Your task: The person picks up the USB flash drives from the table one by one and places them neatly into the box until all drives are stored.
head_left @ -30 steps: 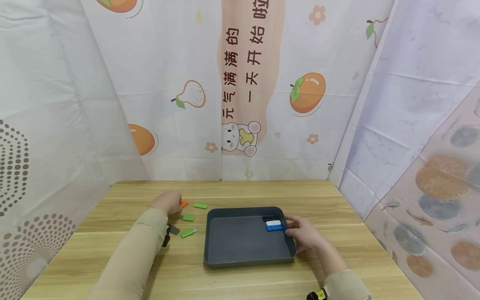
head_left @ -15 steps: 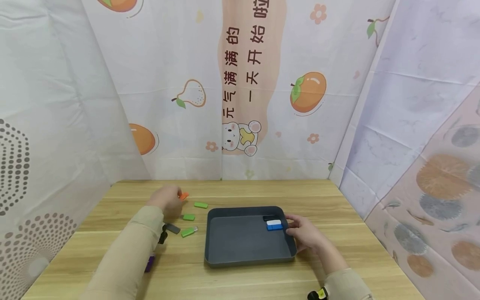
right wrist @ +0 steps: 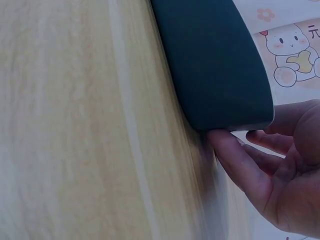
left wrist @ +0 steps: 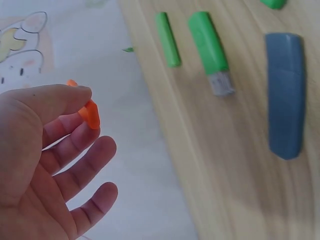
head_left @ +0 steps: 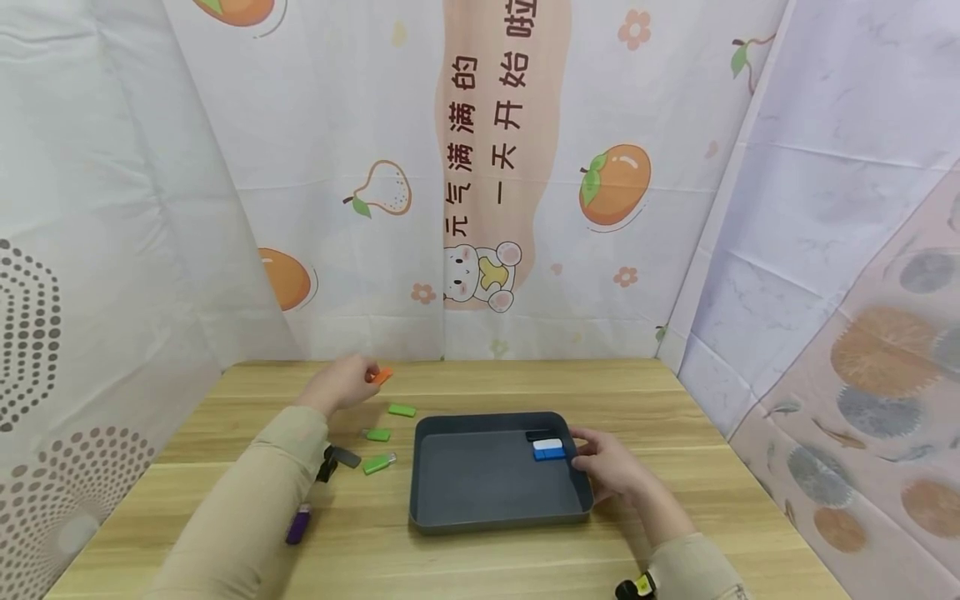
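Note:
My left hand (head_left: 341,385) pinches an orange USB stick (head_left: 382,377) between thumb and index finger, above the far left of the table; the other fingers spread loosely in the left wrist view. Part of the orange stick (left wrist: 92,116) is hidden by the thumb. My right hand (head_left: 613,468) grips the right wall of a dark grey tray (head_left: 495,527), with fingertips against the wall (right wrist: 220,75) in the right wrist view. Inside the tray, along its right side, lie a black stick (head_left: 537,436), a white one (head_left: 547,446) and a blue one (head_left: 549,455).
Left of the tray, several green USB sticks (head_left: 378,463) lie on the wooden table (head_left: 480,383). A grey stick (head_left: 346,457) and a purple one (head_left: 298,526) lie beside my left forearm. Printed cloth (head_left: 300,167) hangs behind and at both sides.
My left hand has lifted the orange USB stick and moved away from me, then slightly right. The purple stick has come out from behind my forearm. My right hand and the tray stay put.

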`<state>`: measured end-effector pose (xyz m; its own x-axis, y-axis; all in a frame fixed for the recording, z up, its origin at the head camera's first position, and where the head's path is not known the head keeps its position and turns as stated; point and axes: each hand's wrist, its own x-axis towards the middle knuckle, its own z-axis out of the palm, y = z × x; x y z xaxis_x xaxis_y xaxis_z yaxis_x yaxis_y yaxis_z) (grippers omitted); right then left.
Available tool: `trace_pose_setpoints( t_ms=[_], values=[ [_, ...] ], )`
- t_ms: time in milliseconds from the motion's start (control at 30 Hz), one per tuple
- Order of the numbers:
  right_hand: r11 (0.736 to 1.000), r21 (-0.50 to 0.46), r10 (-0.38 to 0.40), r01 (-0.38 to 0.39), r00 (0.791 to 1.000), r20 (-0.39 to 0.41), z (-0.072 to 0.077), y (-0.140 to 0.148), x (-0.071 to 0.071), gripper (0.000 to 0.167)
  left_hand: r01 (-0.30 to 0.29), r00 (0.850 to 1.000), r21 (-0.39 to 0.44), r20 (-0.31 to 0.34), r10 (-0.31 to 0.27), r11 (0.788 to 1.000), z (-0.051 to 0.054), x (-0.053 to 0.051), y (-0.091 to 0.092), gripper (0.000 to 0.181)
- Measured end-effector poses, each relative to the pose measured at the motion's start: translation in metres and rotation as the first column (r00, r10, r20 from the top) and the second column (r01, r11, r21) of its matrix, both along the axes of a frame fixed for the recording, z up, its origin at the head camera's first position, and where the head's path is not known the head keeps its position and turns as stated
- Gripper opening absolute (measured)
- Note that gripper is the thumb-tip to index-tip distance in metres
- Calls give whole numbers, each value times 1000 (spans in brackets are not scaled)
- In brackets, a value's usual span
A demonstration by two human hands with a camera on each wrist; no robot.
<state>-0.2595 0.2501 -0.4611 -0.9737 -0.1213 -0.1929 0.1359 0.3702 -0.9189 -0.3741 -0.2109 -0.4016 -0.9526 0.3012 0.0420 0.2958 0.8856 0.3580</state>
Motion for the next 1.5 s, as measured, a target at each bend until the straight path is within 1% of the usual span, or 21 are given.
trace_pose_setpoints(
  t_ms=[100,267,367,633,700,800,900,1000,1200,1333,1433,1500],
  values=[
    [1000,0,-5,5,1000,5,-1,0,0,56,15,1000,10,-9,-15,1000,6,3,6,26],
    [1000,12,-17,17,1000,-6,-3,1,-2,56,35,999,41,-17,-34,999,16,8,17,24],
    [1000,14,-13,13,1000,-8,-3,1,-2,56,45,999,40,-31,-44,998,21,10,24,22],
    [1000,5,15,-15,1000,4,-3,3,-2,56,105,992,30,-79,-103,994,30,13,42,18],
    [1000,4,15,-15,1000,2,-3,3,-2,56,117,990,30,-80,-115,993,32,15,47,17],
    [1000,3,19,-19,1000,-1,-2,3,-1,56,154,985,42,-81,-150,987,35,17,57,16],
    [1000,-1,24,-24,1000,-2,-2,3,0,56,193,979,54,-81,-188,980,36,20,67,16],
    [1000,-8,24,-24,1000,0,-1,2,1,56,219,972,34,-99,-215,975,36,22,77,15],
    [1000,-6,16,-16,1000,-9,-3,2,1,56,241,964,19,-122,-237,970,35,24,96,11],
    [1000,-8,19,-19,1000,-9,-3,2,1,57,253,961,14,-122,-250,967,34,26,106,8],
    [1000,-15,25,-25,1000,-8,-2,3,1,57,271,955,-5,-127,-270,963,35,28,113,5],
    [999,-18,27,-27,1000,-9,-3,3,1,57,288,948,-19,-138,-288,957,34,28,117,3]
  ],
)
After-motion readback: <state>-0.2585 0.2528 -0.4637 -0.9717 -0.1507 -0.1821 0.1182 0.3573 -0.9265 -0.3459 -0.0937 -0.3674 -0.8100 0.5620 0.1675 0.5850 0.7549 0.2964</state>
